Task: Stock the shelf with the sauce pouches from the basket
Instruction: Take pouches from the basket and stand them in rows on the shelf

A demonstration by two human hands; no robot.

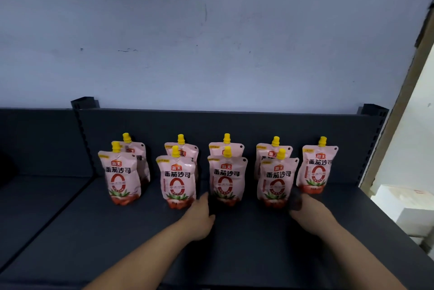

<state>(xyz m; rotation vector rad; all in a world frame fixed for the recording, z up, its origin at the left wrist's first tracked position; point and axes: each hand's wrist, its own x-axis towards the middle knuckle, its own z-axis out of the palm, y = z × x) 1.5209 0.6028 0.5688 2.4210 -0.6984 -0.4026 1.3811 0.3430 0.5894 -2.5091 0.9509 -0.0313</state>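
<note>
Straight ahead, we looked down on a dark grey shelf [94, 231] set against a pale blue wall [211, 54]. Nine pink sauce pouches [119, 177] with yellow caps stood upright on it, well back from its front edge. Each front face carried a red logo, dark Chinese characters, a large red ring and tomatoes along the bottom. Counting from the left, four pairs stood one behind the other, each rear pouch partly hidden by the one before it. A lone pouch [315, 170] stood by itself at the far right.

Our left hand [199, 214] lay low over the shelf and held nothing. Its fingers were straight and close together, pointing into the gap between the second front pouch [176, 181] and the third front pouch [227, 178]. The fingertips were level with the feet of these two, but we could not tell whether they touched either.

Our right hand [307, 212] lay just right of the foot of the fourth front pouch [276, 181]. Its fingers were blurred and dark, so we could not tell whether they were spread, curled, or gripping that pouch.

A slotted upright [82, 130] rose at the shelf's back left. White boxes [399, 205] were stacked past its right end.
</note>
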